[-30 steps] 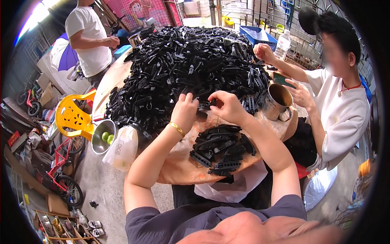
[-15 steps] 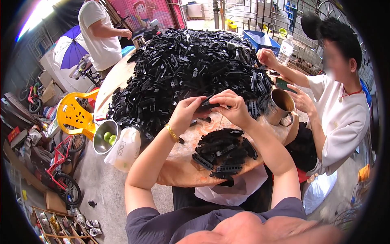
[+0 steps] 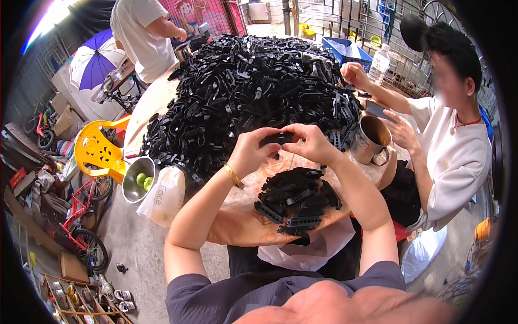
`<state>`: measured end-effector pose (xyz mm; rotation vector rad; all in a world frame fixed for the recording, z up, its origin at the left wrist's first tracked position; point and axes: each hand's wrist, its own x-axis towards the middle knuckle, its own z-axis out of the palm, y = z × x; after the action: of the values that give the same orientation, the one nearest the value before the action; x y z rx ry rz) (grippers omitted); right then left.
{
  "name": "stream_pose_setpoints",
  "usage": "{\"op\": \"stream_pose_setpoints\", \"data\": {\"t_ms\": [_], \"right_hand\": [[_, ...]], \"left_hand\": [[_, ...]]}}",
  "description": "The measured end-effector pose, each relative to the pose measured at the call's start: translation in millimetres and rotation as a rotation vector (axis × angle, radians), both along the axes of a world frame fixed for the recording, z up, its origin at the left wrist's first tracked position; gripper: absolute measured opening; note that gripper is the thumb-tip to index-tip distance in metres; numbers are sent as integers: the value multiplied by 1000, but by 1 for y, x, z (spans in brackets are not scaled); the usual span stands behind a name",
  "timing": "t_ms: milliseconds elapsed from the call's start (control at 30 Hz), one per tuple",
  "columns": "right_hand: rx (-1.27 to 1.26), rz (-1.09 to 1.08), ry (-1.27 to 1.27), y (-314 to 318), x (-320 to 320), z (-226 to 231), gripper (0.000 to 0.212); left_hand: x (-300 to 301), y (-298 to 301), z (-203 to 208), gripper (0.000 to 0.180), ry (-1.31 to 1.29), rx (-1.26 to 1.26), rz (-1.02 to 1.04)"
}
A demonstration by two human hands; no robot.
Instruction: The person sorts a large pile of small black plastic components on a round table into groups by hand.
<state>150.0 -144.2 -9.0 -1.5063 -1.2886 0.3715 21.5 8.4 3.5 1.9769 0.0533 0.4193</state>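
Black and slim, a plastic part (image 3: pixel 277 139) is pinched in the fingers of left hand (image 3: pixel 251 152) and right hand (image 3: pixel 311 144) above the table (image 3: pixel 229 229), a small near pile (image 3: pixel 294 197) seemingly set apart, the huge heap (image 3: pixel 253 92) apparently left.

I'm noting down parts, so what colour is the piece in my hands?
The piece is black, best seen in the head view.

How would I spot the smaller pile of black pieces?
Start at the orange-covered table, with its huge black mound. Come closer, past the left hand and right hand, to the near edge. The small pile lies there, set apart from the mound and far smaller.
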Motion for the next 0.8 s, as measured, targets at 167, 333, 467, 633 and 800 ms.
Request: {"op": "stream_pose_setpoints", "data": {"t_ms": [167,333,467,633,800], "right_hand": [[70,0,-66,-4,-3,8,27],[114,12,301,5,11,-7,19],[136,-211,-96,9,19,-18,16],[73,-218,-729,25,10,-37,27],[-71,-169,-900,27,10,-42,29]], "left_hand": [[-2,-1,4,29,-27,76,-3],[0,-1,-1,32,10,5,-72],[-6,-17,-4,30,-54,319,-300],[-10,-32,-4,36,-173,336,-545],[2,-7,-1,22,-196,533,-4]]}}
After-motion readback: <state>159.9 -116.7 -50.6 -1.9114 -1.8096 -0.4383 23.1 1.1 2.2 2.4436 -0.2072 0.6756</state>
